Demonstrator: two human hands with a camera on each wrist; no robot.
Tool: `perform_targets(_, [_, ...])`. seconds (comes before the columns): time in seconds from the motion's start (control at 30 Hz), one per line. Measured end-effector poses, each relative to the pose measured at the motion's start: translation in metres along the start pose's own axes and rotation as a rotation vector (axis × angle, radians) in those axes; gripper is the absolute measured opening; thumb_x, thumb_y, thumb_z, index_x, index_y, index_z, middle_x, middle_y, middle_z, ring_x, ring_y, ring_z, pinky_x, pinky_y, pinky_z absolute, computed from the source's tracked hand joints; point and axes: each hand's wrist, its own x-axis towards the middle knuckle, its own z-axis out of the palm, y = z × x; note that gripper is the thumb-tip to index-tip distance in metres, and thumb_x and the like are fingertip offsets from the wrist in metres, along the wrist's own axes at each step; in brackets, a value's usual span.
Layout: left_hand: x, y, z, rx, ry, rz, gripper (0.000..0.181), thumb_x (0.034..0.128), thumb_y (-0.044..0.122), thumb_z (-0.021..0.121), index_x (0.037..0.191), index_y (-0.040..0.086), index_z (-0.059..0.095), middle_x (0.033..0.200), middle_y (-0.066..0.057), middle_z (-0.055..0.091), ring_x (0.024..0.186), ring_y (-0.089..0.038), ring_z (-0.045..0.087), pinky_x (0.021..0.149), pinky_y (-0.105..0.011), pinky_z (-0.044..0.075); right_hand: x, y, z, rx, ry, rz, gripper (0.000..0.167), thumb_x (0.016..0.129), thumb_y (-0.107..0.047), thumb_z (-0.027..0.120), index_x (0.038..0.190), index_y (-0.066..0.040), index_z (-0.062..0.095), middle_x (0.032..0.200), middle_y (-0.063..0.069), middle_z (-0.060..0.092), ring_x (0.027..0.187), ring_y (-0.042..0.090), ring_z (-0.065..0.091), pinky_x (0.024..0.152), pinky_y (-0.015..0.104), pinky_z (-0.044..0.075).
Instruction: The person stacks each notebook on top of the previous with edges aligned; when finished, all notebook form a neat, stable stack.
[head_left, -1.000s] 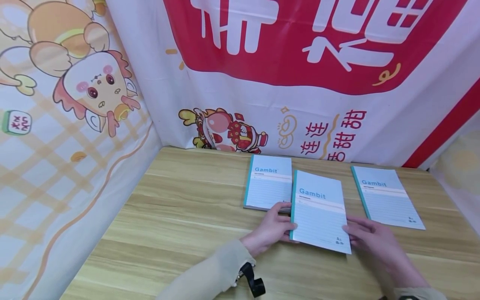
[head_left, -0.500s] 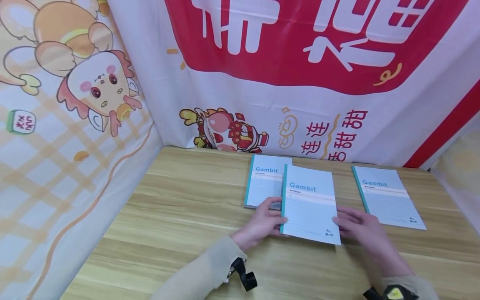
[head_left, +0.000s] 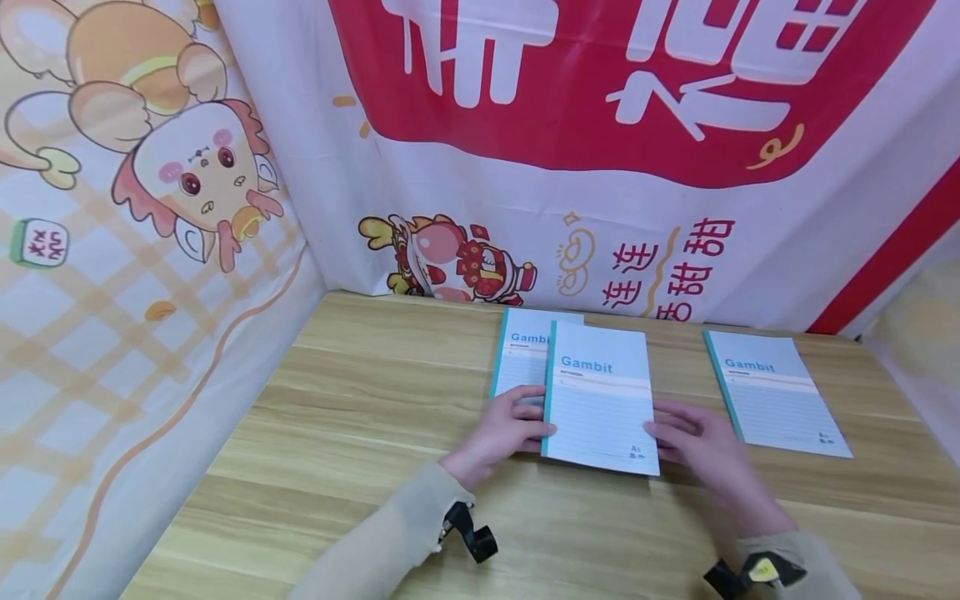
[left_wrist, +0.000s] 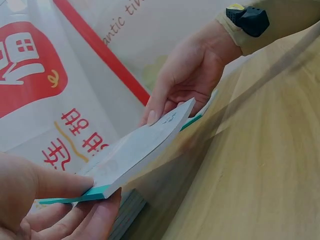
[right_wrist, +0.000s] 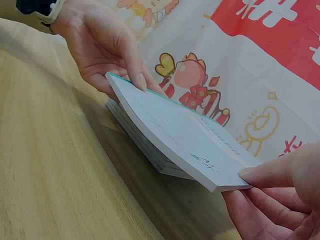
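Note:
Both hands hold up one pale blue "Gambit" notebook [head_left: 600,400] with a green spine, above the table. My left hand [head_left: 501,429] pinches its spine edge, thumb on the cover and fingers beneath. On the opposite edge my right hand [head_left: 701,442] grips it the same way, thumb on top near the lower corner. Behind and below it lies a stack of notebooks [head_left: 517,358], partly covered by the held one in the head view. The right wrist view shows the thick edge of that stack [right_wrist: 145,142] under the held notebook, with a gap between them.
Another Gambit notebook [head_left: 780,396] lies at the right of the wooden table [head_left: 360,400]. A white and red printed cloth [head_left: 450,192] hangs along the back edge. A patterned cloth [head_left: 187,333] borders the left side.
Both hands have carried the notebook leftward and slightly away from the body, so it now overlaps more of the stack. The stack and the right-hand notebook have stayed put.

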Motion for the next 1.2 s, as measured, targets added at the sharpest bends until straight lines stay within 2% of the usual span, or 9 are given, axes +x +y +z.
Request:
perform_targets(0.13, [0.002, 0.004, -0.011, 0.011, 0.022, -0.009, 0.05, 0.0932, 0.002, 0.072, 0.141, 0.002, 0.057, 0.113, -0.012, 0.069, 0.096, -0.026, 0.071, 0.083, -0.037, 0.061, 0.003, -0.004, 0.005, 0.011, 0.005, 0.003, 0.068, 0.093, -0.036, 0.077, 0.15, -0.01, 0.05, 0.139, 0.019, 0.057, 0.112, 0.021, 0.065, 0.087, 0.031, 0.058])
perform_targets(0.37, [0.004, 0.012, -0.027, 0.102, 0.052, -0.015, 0.044, 0.0969, 0.011, 0.071, 0.139, 0.004, 0.06, 0.115, -0.009, 0.068, 0.097, -0.022, 0.07, 0.088, -0.037, 0.059, 0.01, -0.008, 0.014, 0.03, -0.015, -0.014, 0.067, 0.094, -0.037, 0.076, 0.149, -0.011, 0.05, 0.141, 0.018, 0.056, 0.116, 0.022, 0.063, 0.089, 0.032, 0.057])
perform_targets(0.5, [0.007, 0.014, -0.031, 0.122, 0.077, -0.014, 0.042, 0.0973, 0.012, 0.071, 0.138, 0.006, 0.062, 0.114, -0.009, 0.069, 0.095, -0.022, 0.07, 0.087, -0.037, 0.059, 0.013, -0.011, 0.019, 0.06, -0.024, -0.012, 0.067, 0.094, -0.036, 0.075, 0.15, -0.01, 0.049, 0.14, 0.018, 0.056, 0.115, 0.022, 0.063, 0.09, 0.032, 0.057])
perform_targets(0.8, [0.013, 0.015, -0.04, 0.141, 0.152, -0.02, 0.038, 0.097, 0.01, 0.071, 0.135, 0.007, 0.066, 0.114, -0.008, 0.069, 0.096, -0.02, 0.07, 0.085, -0.034, 0.06, 0.026, -0.014, 0.032, 0.044, -0.011, -0.069, 0.061, 0.096, -0.031, 0.075, 0.146, -0.004, 0.052, 0.135, 0.02, 0.059, 0.11, 0.023, 0.065, 0.087, 0.032, 0.059])
perform_targets(0.97, [0.018, 0.017, -0.047, 0.146, 0.184, 0.009, 0.038, 0.0965, 0.009, 0.071, 0.134, 0.009, 0.067, 0.114, -0.008, 0.07, 0.099, -0.02, 0.069, 0.084, -0.032, 0.06, 0.034, -0.017, 0.039, 0.041, -0.003, -0.055, 0.059, 0.096, -0.031, 0.074, 0.145, -0.006, 0.054, 0.134, 0.018, 0.061, 0.112, 0.023, 0.065, 0.088, 0.032, 0.058])
perform_targets(1.2, [0.026, 0.023, -0.057, 0.188, 0.237, 0.002, 0.036, 0.0969, 0.01, 0.071, 0.133, 0.012, 0.068, 0.115, -0.005, 0.07, 0.102, -0.018, 0.068, 0.085, -0.03, 0.059, 0.047, -0.024, 0.051, 0.049, 0.016, -0.041, 0.056, 0.095, -0.029, 0.076, 0.143, -0.008, 0.057, 0.131, 0.016, 0.063, 0.112, 0.024, 0.064, 0.088, 0.032, 0.058])
